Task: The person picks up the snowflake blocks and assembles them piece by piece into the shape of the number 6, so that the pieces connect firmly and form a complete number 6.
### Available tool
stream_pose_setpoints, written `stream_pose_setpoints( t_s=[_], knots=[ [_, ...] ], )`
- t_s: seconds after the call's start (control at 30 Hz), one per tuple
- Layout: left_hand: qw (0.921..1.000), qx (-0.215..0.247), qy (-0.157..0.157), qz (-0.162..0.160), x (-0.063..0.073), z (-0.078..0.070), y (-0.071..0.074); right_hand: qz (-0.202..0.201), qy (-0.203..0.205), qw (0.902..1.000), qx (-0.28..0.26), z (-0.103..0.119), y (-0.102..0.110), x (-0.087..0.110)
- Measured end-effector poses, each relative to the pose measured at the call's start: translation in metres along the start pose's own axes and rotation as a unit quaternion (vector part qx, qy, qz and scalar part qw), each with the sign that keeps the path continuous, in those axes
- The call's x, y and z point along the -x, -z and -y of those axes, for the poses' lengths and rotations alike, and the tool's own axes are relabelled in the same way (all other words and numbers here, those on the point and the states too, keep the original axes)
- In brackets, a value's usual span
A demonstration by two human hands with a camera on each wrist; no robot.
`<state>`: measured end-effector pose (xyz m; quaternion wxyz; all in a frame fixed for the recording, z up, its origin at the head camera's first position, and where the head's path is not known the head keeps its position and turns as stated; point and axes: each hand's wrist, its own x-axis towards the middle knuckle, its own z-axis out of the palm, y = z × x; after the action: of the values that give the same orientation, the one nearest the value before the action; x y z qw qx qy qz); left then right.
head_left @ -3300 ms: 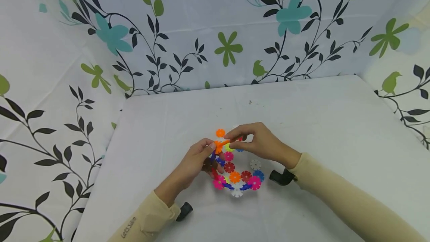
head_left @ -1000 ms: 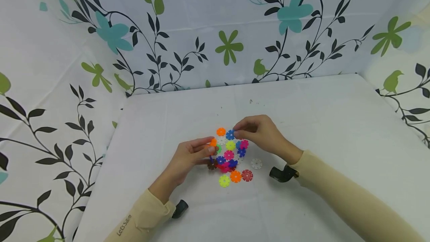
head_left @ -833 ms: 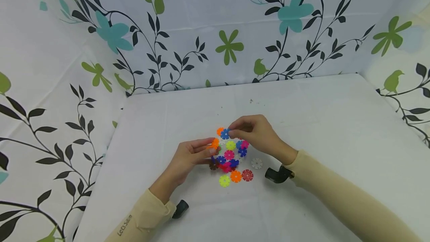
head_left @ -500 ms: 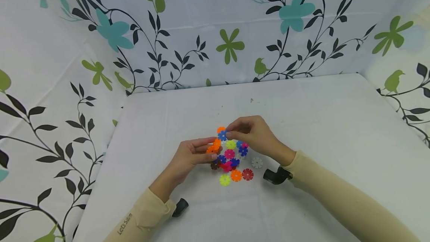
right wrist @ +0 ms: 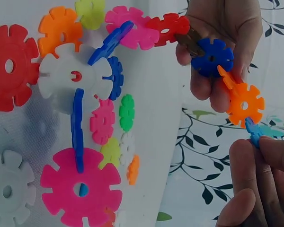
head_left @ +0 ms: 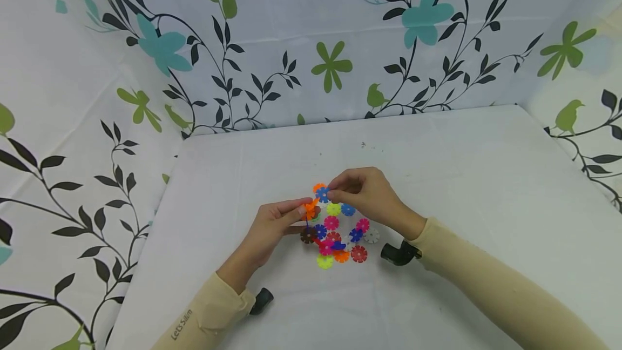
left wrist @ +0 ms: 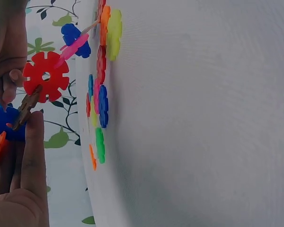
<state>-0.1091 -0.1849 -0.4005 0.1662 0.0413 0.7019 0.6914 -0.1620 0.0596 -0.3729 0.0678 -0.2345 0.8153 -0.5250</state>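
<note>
My left hand (head_left: 272, 223) grips a chain of notched plastic discs near its end, thumb and fingers round an orange disc (right wrist: 246, 105) and a dark blue disc (right wrist: 212, 57). From there the chain runs through a brown disc (left wrist: 26, 108), a red disc (left wrist: 46, 76) and a pink disc (right wrist: 131, 27) to a white disc (right wrist: 75, 71) and a large pink disc (right wrist: 80, 187). My right hand (head_left: 371, 199) pinches a light blue disc (right wrist: 261, 133), its edge against the orange disc's edge. Whether their slots interlock cannot be told.
Loose discs lie on the white-covered table (head_left: 437, 177) beneath the hands: yellow (head_left: 324, 262), red (head_left: 359, 254), white (head_left: 371, 235) and several others. A leaf-patterned cloth (head_left: 272, 42) encloses the back and sides. Black curved pieces (head_left: 399, 254) sit at both wrists.
My right hand, which was at an orange piece, has since picked up the light blue disc and brought it left against the chain's orange disc. The hanging chain has swung and turned.
</note>
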Motion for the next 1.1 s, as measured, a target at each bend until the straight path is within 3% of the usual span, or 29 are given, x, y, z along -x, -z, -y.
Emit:
stream_pose_setpoints(
  t_s=[0.53, 0.9, 1.1],
  knots=[
    [0.9996, -0.027, 0.000, 0.001, -0.006, 0.000, 0.000, 0.028, -0.007, 0.9994, -0.021, -0.002, 0.001, -0.005],
    [0.9987, -0.051, 0.002, -0.007, -0.009, 0.001, 0.000, 0.039, -0.010, 0.9992, -0.006, -0.004, -0.001, -0.007],
    [0.9988, -0.032, 0.038, -0.002, -0.010, 0.004, 0.001, 0.061, -0.014, 0.9977, 0.024, -0.008, 0.005, -0.008]
  ],
)
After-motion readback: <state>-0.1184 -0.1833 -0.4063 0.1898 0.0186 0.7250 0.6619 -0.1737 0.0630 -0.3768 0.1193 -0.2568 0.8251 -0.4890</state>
